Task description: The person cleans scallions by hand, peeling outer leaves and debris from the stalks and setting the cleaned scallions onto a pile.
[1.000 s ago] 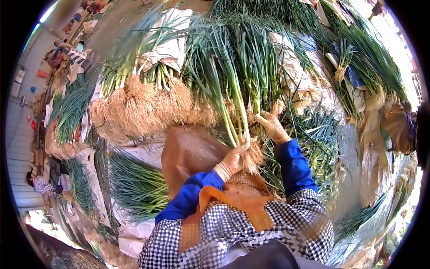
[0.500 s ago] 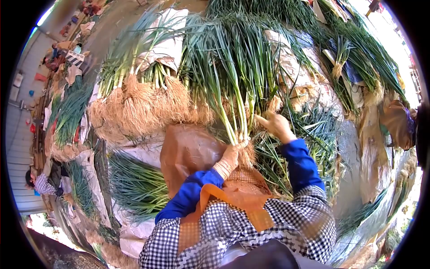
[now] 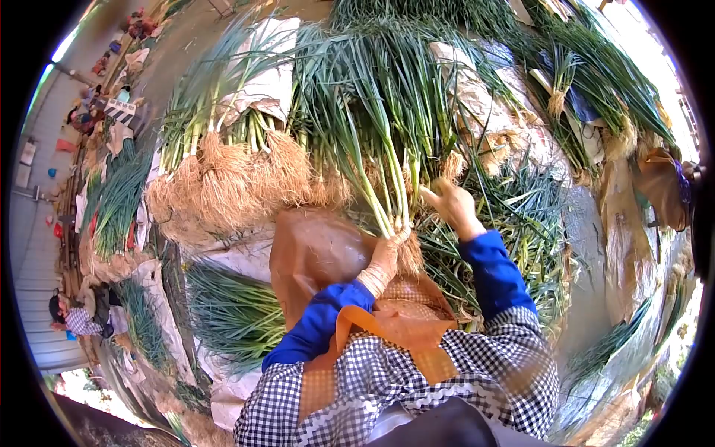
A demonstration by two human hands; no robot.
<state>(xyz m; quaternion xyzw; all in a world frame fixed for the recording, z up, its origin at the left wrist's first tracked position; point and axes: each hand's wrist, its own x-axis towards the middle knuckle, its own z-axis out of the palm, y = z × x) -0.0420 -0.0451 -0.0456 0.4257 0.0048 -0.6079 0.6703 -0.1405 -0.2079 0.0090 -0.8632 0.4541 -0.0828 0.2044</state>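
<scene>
My left hand [image 3: 385, 257] is closed around the lower stems of a few green onions [image 3: 392, 171], just above their pale roots, which hang below the fist. Their long leaves point away from me over the pile. To the right, my right hand [image 3: 451, 204] is beside another stalk, its fingers raised and apart, with nothing seen in its palm. Bundled onions with tan roots [image 3: 223, 179] lie at the left. Loose green leaves [image 3: 514, 223] are heaped under and right of my right hand.
A brown plastic sheet [image 3: 305, 246] covers my lap. More onions [image 3: 234, 309] lie at the lower left. A pale sack [image 3: 272, 67] rests on the bundles. Another person [image 3: 78, 320] is at the far left, with more people farther back.
My left hand has drawn slightly left with the stems. My right hand has lifted a little off the stalk beside it, its fingers now spread. The view has shifted slightly.
</scene>
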